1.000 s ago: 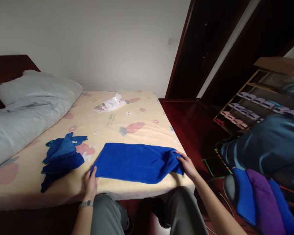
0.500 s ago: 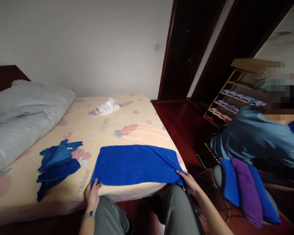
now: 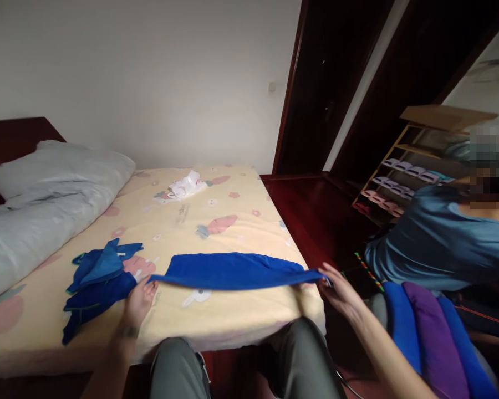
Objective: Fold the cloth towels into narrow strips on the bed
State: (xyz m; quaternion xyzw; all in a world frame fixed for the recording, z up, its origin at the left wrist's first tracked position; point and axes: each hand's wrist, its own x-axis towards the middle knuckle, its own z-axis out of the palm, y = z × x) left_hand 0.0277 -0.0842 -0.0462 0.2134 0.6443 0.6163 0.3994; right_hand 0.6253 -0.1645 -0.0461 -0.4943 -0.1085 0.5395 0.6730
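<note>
corners of a plain blue cloth [image 3: 237, 272] are pinched in both hands, the left hand [image 3: 139, 303] at one end, the right hand [image 3: 337, 289] at the other, its near edge stretched between them and seemingly raised off the bed [image 3: 241, 313]. even tension with both ends level should stop the edge twisting or sagging. the cloth looks soft and oblong, its far part fairly flat just beyond the hands. crumpled blue cloths [image 3: 102, 269] lie just beside the left hand.
</note>
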